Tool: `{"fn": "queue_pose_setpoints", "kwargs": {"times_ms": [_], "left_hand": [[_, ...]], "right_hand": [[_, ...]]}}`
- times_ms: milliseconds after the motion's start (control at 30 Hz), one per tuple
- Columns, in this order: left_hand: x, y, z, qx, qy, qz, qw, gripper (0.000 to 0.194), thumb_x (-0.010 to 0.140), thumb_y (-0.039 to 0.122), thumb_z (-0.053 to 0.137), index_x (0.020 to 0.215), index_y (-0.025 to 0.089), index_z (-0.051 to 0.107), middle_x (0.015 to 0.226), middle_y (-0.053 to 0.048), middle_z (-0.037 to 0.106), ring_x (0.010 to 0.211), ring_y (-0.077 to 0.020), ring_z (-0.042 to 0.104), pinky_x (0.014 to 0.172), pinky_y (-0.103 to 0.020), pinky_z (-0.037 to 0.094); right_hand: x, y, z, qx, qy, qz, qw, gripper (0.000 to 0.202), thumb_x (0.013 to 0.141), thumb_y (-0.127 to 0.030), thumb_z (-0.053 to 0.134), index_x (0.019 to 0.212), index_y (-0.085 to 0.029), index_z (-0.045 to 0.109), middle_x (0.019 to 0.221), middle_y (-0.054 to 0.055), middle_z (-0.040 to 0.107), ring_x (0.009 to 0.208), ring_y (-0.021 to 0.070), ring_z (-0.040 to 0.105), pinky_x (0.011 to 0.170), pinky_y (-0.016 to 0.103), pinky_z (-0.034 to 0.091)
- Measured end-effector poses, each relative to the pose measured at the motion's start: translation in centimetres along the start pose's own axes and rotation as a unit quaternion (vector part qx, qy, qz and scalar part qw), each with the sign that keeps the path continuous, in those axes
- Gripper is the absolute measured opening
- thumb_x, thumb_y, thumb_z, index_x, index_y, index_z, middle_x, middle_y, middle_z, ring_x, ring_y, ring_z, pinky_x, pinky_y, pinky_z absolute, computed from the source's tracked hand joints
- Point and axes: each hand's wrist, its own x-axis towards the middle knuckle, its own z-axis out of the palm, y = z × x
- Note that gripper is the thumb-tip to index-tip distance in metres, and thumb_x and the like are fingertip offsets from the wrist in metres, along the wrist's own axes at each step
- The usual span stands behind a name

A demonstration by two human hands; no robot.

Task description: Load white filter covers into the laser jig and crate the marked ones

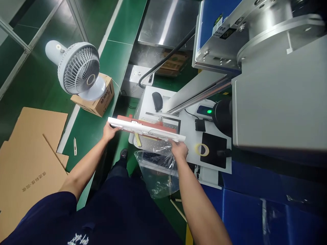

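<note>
Both hands, left (109,131) and right (179,149), grip the white panel (148,131), fingers hidden beneath it.

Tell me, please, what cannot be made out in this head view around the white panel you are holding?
- Red fixture: mostly hidden behind the white panel.
- Left hand and right hand: fingertips hidden by the panel's ends.
- Print on the small box under the fan: too small to read fully.
- Machine head: cut off by the right edge.
</note>
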Motion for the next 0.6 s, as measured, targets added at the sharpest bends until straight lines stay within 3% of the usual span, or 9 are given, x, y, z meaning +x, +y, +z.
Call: {"fn": "queue_pose_setpoints", "kwargs": {"times_ms": [167, 333, 467, 600], "left_hand": [[-0.5, 0.1, -0.3, 0.012, -0.006, -0.002, 1.000, 0.076, 0.063, 0.038, 0.106, 0.126, 0.017, 0.068, 0.125, -0.014, 0.081, 0.113, -0.0351, 0.076, 0.098, -0.045, 0.060], [0.0, -0.1, -0.2, -0.008, -0.013, 0.003, 1.000, 0.076, 0.066, 0.036, 0.104, 0.129, 0.017, 0.067, 0.128, -0.014, 0.081, 0.114, -0.0329, 0.076, 0.100, -0.044, 0.060], [-0.1, -0.1, -0.6, 0.000, -0.017, -0.002, 1.000, 0.071, 0.060, 0.035, 0.104, 0.120, 0.016, 0.071, 0.122, -0.014, 0.082, 0.110, -0.0333, 0.076, 0.100, -0.044, 0.060], [-2.8, -0.8, -2.5, 0.005, -0.005, -0.013, 1.000, 0.069, 0.057, 0.041, 0.104, 0.113, 0.016, 0.073, 0.114, -0.013, 0.082, 0.104, -0.0338, 0.076, 0.098, -0.047, 0.061]], "right_hand": [[0.0, -0.4, -0.2, 0.009, -0.002, 0.018, 1.000, 0.049, 0.093, -0.059, 0.075, 0.115, -0.016, 0.083, 0.113, 0.019, 0.084, 0.102, 0.0369, 0.076, 0.095, 0.047, 0.059], [-0.9, -0.1, -0.5, 0.013, 0.004, 0.020, 1.000, 0.049, 0.091, -0.061, 0.077, 0.107, -0.016, 0.085, 0.107, 0.021, 0.084, 0.105, 0.0388, 0.075, 0.093, 0.045, 0.058], [-3.0, 0.2, -1.2, 0.021, 0.005, 0.011, 1.000, 0.050, 0.090, -0.065, 0.075, 0.105, -0.019, 0.086, 0.104, 0.019, 0.085, 0.103, 0.0379, 0.075, 0.091, 0.043, 0.057], [-6.5, 0.7, -2.0, 0.026, 0.001, 0.008, 1.000, 0.050, 0.091, -0.064, 0.073, 0.108, -0.019, 0.087, 0.107, 0.019, 0.085, 0.102, 0.0379, 0.076, 0.088, 0.042, 0.057]]}}
